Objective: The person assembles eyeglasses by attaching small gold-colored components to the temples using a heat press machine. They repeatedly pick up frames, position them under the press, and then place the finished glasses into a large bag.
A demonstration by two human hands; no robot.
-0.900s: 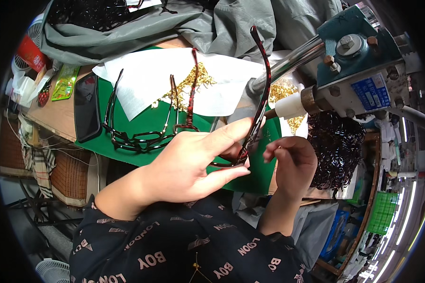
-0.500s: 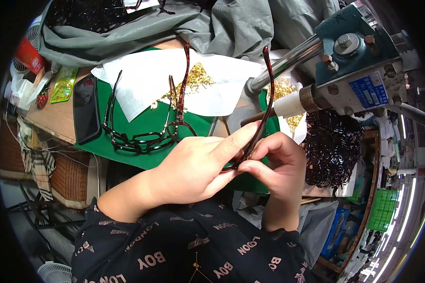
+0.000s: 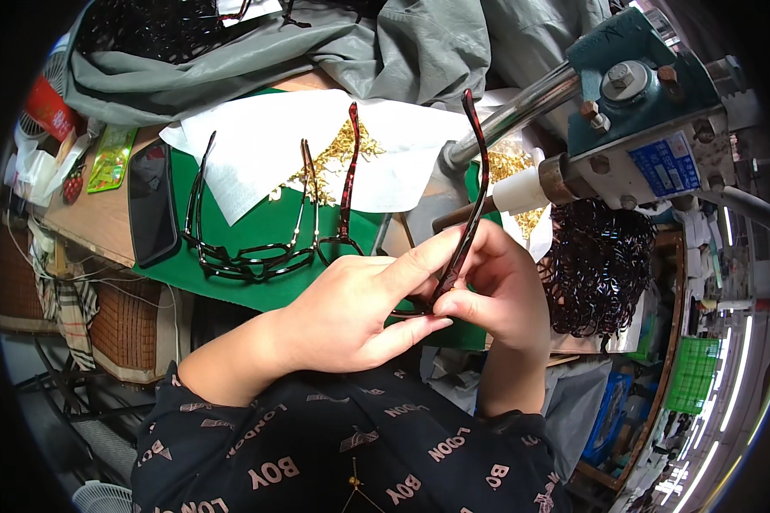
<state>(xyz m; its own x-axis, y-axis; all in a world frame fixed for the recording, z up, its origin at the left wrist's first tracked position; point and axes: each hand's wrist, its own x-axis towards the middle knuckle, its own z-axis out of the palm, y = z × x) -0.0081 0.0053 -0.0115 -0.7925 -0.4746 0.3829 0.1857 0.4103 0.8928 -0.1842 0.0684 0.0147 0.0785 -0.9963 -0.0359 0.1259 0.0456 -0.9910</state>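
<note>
A dark red tortoiseshell eyeglass frame is held in both hands above the front of the green mat. Its two temples point up and away from me. My left hand is closed on the front of the frame, covering much of it. With thumb and curled fingers, my right hand pinches the frame where the right temple meets the front; the exact contact is partly hidden. Just left of my hands, black eyeglasses lie on the mat with their temples pointing away.
Small gold-coloured parts lie on white paper behind the mat. A phone rests at the left. A metal machine with a rod juts in from the right, close to the raised temple. Dark glossy pieces are heaped beneath it.
The held frame has turned slightly: its right temple tip has swung left and its left temple has moved a little right. My right-hand fingers have shifted up around the temple's base.
</note>
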